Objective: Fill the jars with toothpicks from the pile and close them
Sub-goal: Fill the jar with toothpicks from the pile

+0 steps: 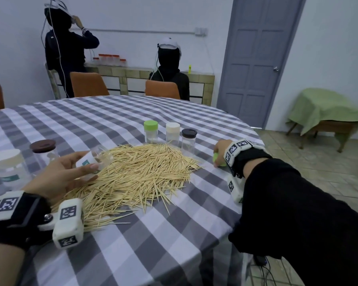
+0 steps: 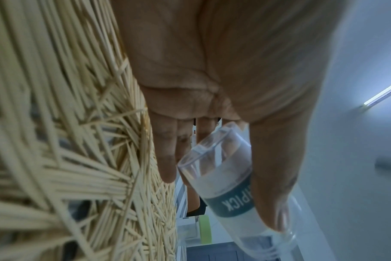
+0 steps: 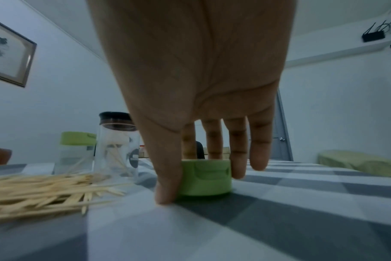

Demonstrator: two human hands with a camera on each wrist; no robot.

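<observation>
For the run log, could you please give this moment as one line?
left hand: holds open jar over toothpick pile | right hand: grips green lid on table | jar: uncapped

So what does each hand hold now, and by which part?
Left hand holds an open clear jar by its side wall. Right hand grips the green lid by its rim, on the tablecloth.

Grey-and-white checked tablecloth [image 1: 132, 254], pale tan toothpicks [image 1: 136, 174], green lid [image 3: 205, 178], clear jar [image 2: 223, 176] with seemingly teal label.

Open clear jar [image 1: 95, 159] tilted over toothpick pile [image 1: 132, 178], green lid [image 3: 205, 177] flat on table
</observation>
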